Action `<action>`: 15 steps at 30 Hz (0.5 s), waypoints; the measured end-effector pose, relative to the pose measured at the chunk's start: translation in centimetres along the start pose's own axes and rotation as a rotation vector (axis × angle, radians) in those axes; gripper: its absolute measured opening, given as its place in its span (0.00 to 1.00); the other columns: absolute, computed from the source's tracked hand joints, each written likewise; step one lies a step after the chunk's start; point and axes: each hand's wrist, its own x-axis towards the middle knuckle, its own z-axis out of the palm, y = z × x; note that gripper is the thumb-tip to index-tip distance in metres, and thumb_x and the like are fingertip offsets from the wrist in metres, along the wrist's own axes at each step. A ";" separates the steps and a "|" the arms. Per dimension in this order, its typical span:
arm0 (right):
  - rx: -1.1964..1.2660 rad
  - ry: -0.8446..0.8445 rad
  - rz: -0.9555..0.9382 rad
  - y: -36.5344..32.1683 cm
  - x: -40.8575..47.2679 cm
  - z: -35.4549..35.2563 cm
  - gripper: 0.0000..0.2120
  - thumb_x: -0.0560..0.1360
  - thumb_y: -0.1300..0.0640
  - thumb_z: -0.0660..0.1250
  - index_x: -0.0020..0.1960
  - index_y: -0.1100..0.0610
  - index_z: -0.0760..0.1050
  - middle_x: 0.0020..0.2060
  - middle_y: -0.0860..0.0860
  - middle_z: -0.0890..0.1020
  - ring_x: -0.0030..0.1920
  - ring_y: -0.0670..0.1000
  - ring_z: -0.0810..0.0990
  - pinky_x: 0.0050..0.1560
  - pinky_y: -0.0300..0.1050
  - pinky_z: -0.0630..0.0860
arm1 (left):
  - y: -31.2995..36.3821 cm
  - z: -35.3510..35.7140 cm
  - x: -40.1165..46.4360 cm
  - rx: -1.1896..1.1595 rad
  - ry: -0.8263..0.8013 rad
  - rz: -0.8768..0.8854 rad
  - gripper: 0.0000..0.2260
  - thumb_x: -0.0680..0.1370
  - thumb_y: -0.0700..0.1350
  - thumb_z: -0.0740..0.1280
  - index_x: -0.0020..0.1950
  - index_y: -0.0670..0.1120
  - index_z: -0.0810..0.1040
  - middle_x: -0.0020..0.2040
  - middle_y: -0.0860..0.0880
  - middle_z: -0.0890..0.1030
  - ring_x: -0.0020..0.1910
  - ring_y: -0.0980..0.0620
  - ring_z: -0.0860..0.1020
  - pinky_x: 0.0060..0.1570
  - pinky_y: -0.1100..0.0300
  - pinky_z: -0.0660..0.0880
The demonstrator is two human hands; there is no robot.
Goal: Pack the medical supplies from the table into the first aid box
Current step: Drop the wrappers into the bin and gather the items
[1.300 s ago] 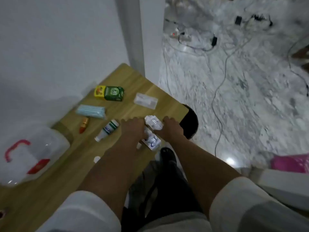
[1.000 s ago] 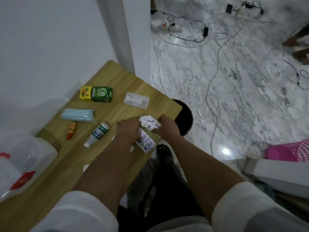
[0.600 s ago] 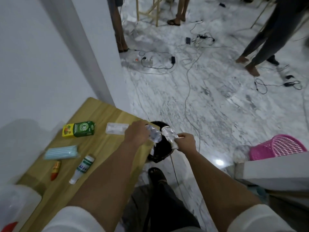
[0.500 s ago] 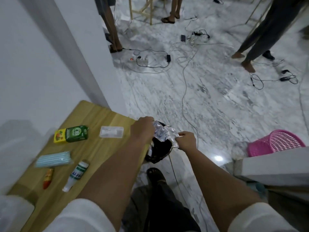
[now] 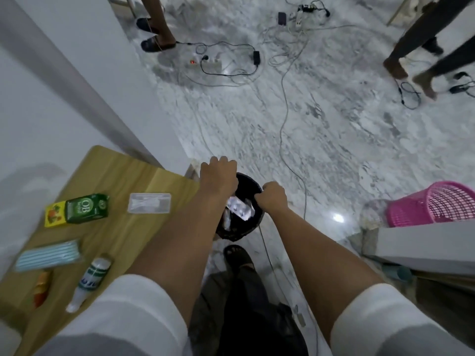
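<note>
Both hands hang over the black bin (image 5: pixel 240 227) on the floor just right of the tabletop (image 5: pixel 123 227), the left hand (image 5: pixel 218 176) loosely curled and empty, the right hand (image 5: pixel 272 199) fisted with its grip hidden, a foil blister pack (image 5: pixel 239 208) lying in the bin between them, while the green box (image 5: pixel 82 208), clear packet (image 5: pixel 149 203), mask pack (image 5: pixel 47 255) and white bottle (image 5: pixel 90 281) lie on the tabletop.

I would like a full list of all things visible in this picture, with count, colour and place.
Green and yellow carton: 1, wooden table, far left.
Clear flat plastic packet: 1, table, near right edge.
Pale blue striped pack: 1, table, left.
White bottle with green label: 1, table, near side.
Orange-red small tube: 1, table, left.
Black round bin: 1, floor, beside table.
Silver blister packs: several, inside bin.
Pink plastic basket: 1, floor, right.
Cables and power strip: several, marble floor.
Left hand: over bin.
Right hand: over bin.
</note>
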 end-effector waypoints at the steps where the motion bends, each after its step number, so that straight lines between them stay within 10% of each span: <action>1: -0.023 0.002 -0.013 -0.6 -0.7 -0.1 0.11 0.74 0.66 0.65 0.34 0.65 0.69 0.30 0.53 0.70 0.29 0.51 0.68 0.27 0.40 0.61 | -0.9 -0.7 -1.0 -0.017 0.008 -0.017 0.14 0.80 0.47 0.63 0.65 0.47 0.77 0.59 0.46 0.77 0.60 0.42 0.74 0.55 0.48 0.70; 8: -0.146 -0.066 -0.502 -10.2 -11.2 1.6 0.18 0.79 0.56 0.68 0.67 0.62 0.80 0.63 0.59 0.83 0.65 0.61 0.80 0.64 0.51 0.77 | -11.6 -7.1 -13.4 -0.095 0.138 -0.272 0.18 0.79 0.52 0.61 0.67 0.48 0.76 0.61 0.46 0.77 0.60 0.43 0.75 0.50 0.50 0.68; 15: -0.240 -0.157 -0.965 -21.6 -27.3 12.3 0.14 0.75 0.57 0.71 0.59 0.56 0.85 0.56 0.57 0.87 0.60 0.60 0.83 0.61 0.50 0.77 | -25.4 -8.2 -35.4 -0.273 0.350 -0.763 0.21 0.79 0.57 0.63 0.70 0.50 0.75 0.65 0.46 0.75 0.65 0.42 0.73 0.59 0.48 0.70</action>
